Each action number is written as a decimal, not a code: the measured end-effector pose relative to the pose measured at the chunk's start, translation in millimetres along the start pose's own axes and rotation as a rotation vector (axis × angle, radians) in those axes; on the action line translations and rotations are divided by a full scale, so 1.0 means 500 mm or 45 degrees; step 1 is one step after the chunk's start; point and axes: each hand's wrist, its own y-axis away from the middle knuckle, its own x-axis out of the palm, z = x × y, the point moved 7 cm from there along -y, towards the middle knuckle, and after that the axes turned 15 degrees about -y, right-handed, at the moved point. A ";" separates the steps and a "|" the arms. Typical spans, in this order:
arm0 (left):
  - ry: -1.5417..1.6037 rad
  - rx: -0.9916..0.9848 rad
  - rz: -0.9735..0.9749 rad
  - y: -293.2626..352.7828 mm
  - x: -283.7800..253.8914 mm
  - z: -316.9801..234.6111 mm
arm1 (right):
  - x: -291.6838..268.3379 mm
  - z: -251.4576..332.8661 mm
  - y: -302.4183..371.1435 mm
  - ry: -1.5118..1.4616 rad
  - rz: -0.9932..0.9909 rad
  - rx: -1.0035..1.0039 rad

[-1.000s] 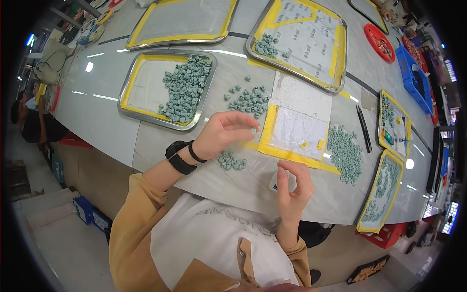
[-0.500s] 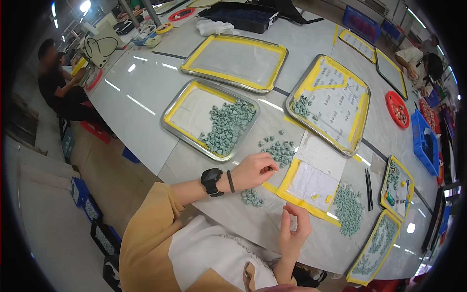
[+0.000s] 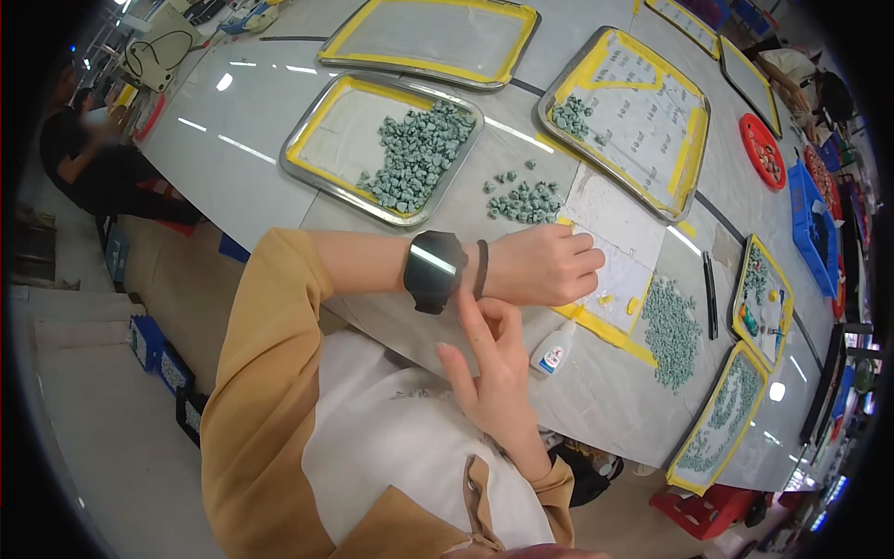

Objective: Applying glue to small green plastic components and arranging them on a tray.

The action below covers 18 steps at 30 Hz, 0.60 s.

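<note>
My left hand (image 3: 549,265) is curled into a loose fist, back upward, over the edge of a yellow-taped white work sheet (image 3: 619,265); nothing shows in its fingers. A black watch (image 3: 434,271) and a dark band (image 3: 481,268) circle that wrist. My right hand (image 3: 494,368) has its index fingertip at the watch's side, thumb apart, holding nothing. Beside it a small white bottle (image 3: 552,352) with a narrow nozzle lies on the table. Past my left hand sits a loose group of green-grey stone-like pieces (image 3: 526,200). Finer green pieces (image 3: 672,335) are heaped right of the sheet.
Metal trays edged with yellow tape stand beyond: one with many green pieces (image 3: 419,158), one bare inside (image 3: 428,42), one lined with printed paper (image 3: 643,130). Black sticks (image 3: 711,296), small taped trays (image 3: 722,419) and a blue basket (image 3: 812,233) are at right. People sit farther off.
My left forearm has swung across to the right and its pinch has become a fist. My right hand has moved left to the watch. The white bottle now shows.
</note>
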 end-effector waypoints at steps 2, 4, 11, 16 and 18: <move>-0.064 0.117 -0.071 -0.005 0.006 -0.027 | 0.001 -0.010 0.006 -0.054 -0.058 0.059; -0.118 0.105 -0.105 -0.011 0.005 -0.028 | -0.003 -0.017 0.011 -0.112 -0.111 0.110; -0.185 0.175 -0.043 -0.014 0.021 -0.042 | 0.002 -0.004 0.010 0.109 -0.075 0.005; -0.190 0.165 -0.071 -0.003 0.024 -0.032 | -0.009 -0.010 0.012 0.111 -0.096 0.004; -0.195 0.155 -0.054 0.001 0.028 -0.029 | -0.007 -0.016 0.013 0.072 -0.086 0.016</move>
